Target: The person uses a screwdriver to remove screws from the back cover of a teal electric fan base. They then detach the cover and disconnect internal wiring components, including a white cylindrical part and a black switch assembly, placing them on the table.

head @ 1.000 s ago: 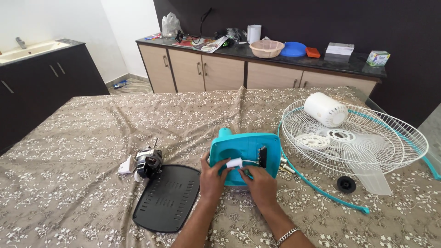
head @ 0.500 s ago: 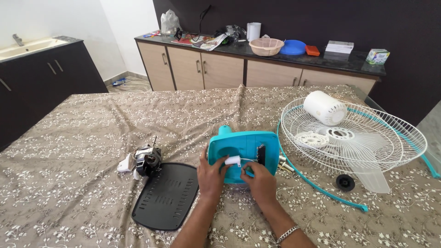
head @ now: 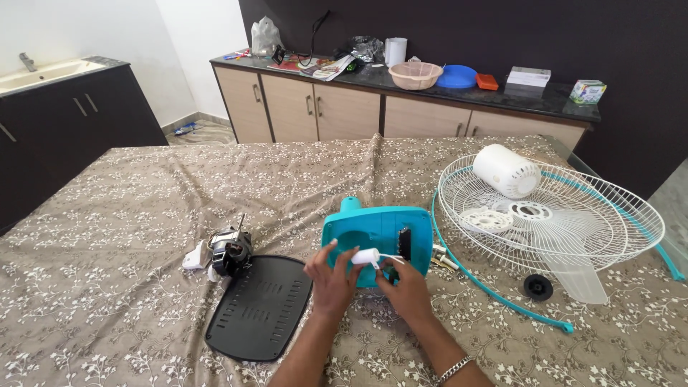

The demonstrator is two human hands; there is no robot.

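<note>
Head view. I see the teal fan base (head: 380, 240) lying on the patterned tablecloth (head: 129, 236), at 12 o'clock from both my hands. My left hand (head: 331, 281) pinches a small white cylindrical part (head: 364, 256) between thumb and fingers, just in front of the base's lower edge. My right hand (head: 408, 288) sits at 3 o'clock from the left, fingers narrowed on the thin white wire (head: 390, 258) running from that part into the base. A black vented cover plate (head: 260, 307) lies at 9 o'clock from the left hand; a small motor (head: 231, 252) touches its upper left corner. The white wire fan guard (head: 552, 215) lies at 2 o'clock from the right hand.
</note>
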